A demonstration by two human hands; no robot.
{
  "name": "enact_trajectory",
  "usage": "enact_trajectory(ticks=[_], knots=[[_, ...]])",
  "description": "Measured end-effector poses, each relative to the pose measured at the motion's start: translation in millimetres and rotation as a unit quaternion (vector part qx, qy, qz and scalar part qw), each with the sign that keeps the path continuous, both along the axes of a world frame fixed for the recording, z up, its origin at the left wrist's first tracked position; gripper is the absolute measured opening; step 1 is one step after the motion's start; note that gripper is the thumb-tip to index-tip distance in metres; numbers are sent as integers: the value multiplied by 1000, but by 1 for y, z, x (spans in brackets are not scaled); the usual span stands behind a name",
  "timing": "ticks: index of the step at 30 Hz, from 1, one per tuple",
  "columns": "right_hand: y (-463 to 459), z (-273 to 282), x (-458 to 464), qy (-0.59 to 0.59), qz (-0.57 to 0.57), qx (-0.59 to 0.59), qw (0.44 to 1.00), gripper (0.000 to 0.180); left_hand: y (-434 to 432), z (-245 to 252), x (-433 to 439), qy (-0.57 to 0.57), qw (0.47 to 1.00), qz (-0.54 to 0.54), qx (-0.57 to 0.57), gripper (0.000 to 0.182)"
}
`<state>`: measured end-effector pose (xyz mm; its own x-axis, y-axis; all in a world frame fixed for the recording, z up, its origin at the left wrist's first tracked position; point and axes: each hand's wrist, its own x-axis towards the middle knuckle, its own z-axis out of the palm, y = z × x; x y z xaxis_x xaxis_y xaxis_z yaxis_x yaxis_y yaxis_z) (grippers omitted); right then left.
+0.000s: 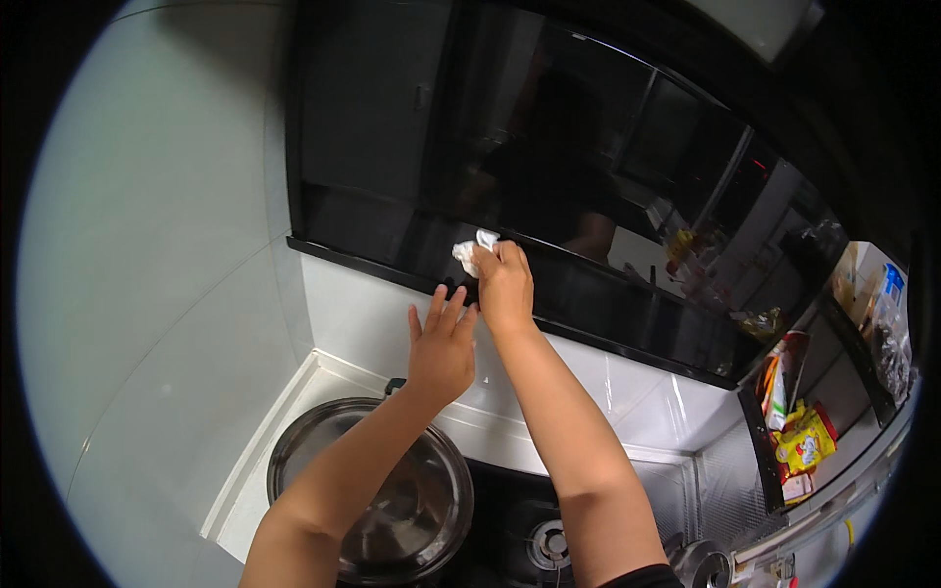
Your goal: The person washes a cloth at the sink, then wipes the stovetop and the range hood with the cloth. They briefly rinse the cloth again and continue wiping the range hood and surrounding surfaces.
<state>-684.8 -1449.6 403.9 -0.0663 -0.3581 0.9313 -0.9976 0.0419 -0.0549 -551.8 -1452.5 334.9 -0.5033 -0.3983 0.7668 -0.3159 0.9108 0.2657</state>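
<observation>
My right hand (505,283) grips a crumpled white tissue or cloth (466,254) against the glossy black panel (367,220) of what looks like a range hood. To its left, my left hand (441,353) has its fingers spread, with the fingertips at the panel's black lower edge (353,266). Nothing shows in that hand. Whether its fingertips press on the edge, I cannot tell. The dark panel mirrors the room and part of my body.
Below my left forearm lies a large round metal pan or lid (397,507). Beside it is a black gas hob with a burner (551,544). A lidded pot (702,564) stands at lower right. Shelves at right hold a yellow packet (806,443). A pale wall (162,294) rises at left.
</observation>
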Motion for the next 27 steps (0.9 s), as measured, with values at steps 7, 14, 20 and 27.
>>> enact_trajectory(ticks=[7,14,20,27], knots=[[-27,4,29,112,5,117,987,19,-29,-23,41,36,998,46,28,34],[-4,16,21,138,40,255,956,15,-32,-36,57,39,997,47,49,31],[-41,10,42,154,11,204,967,18,-27,-36,59,35,997,47,51,33],[-18,9,23,108,1,241,964,10,-33,-32,69,37,997,60,40,34]])
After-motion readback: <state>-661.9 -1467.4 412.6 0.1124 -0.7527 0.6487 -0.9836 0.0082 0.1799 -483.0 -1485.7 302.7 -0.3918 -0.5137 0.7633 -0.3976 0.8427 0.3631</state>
